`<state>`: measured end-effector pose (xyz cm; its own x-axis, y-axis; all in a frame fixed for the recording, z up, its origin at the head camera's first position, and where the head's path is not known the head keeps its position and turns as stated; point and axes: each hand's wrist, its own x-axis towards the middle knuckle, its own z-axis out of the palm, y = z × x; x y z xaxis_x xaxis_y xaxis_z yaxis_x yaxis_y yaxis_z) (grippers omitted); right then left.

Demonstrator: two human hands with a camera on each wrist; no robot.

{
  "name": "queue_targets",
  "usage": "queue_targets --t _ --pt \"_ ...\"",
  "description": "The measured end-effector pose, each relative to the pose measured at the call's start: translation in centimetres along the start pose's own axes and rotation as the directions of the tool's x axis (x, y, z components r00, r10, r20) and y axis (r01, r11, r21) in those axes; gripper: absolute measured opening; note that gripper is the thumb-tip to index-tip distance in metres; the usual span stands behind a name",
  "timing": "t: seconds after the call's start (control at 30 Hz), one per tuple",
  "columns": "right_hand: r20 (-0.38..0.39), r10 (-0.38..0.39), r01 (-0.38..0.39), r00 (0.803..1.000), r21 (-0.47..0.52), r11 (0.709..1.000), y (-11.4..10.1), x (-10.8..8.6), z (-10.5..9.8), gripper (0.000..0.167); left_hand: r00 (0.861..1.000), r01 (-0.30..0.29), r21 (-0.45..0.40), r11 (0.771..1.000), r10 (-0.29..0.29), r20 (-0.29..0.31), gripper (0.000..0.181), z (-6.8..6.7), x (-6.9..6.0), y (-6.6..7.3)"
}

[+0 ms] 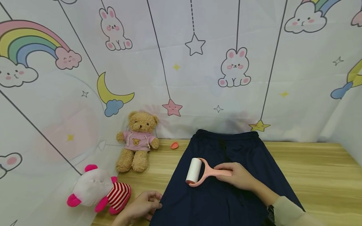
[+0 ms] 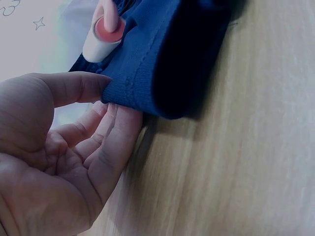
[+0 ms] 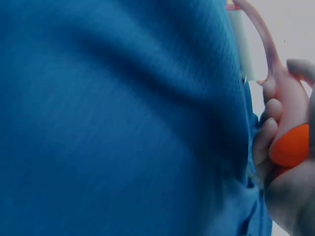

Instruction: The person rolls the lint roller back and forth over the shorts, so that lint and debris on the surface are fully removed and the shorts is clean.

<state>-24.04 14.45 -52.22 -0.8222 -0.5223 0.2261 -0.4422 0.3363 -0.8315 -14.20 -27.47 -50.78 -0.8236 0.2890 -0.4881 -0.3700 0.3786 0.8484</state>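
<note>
Dark navy drawstring pants [image 1: 254, 163] lie on the wooden table, waistband at the far end. My right hand [image 1: 237, 175] grips the pink handle of a lint roller [image 1: 194, 171], whose white roll lies over the upper part of the pants. In the right wrist view, fingers wrap the roller's handle [image 3: 290, 103], which has an orange part near the palm. My left hand [image 1: 142, 204] is at the left edge of the pants. The left wrist view shows its thumb and fingers pinching the hem of the cloth [image 2: 128, 88].
A teddy bear [image 1: 139, 141] in a pink hoodie sits against the back curtain. A white and pink plush toy [image 1: 96, 188] with a striped body lies at the left. A small orange-red cap [image 1: 174, 145] rests on the table [image 1: 316, 175] near the waistband.
</note>
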Motion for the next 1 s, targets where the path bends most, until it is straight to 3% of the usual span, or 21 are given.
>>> queue_targets --t 0.37,0.57,0.8,1.0 --pt "0.018 0.0 0.001 1.0 -0.053 0.999 -1.1 2.7 2.5 0.028 1.0 -0.007 -0.003 1.0 0.007 -0.015 0.025 0.1 0.0 -0.1" --pt "0.004 -0.005 0.006 1.0 -0.147 0.989 -1.6 3.8 3.6 0.028 1.0 -0.005 -0.002 1.0 0.005 -0.014 0.026 0.1 0.0 -0.2" --pt "0.02 0.036 -0.028 0.999 -0.313 0.949 -2.5 4.2 4.1 0.036 1.0 0.004 -0.01 1.0 -0.004 -0.011 0.026 0.2 0.1 0.0" --pt "0.021 0.03 -0.022 0.999 -0.323 0.946 -3.0 4.1 4.2 0.034 1.0 0.005 -0.009 1.0 -0.005 -0.014 0.025 0.2 0.0 0.1"
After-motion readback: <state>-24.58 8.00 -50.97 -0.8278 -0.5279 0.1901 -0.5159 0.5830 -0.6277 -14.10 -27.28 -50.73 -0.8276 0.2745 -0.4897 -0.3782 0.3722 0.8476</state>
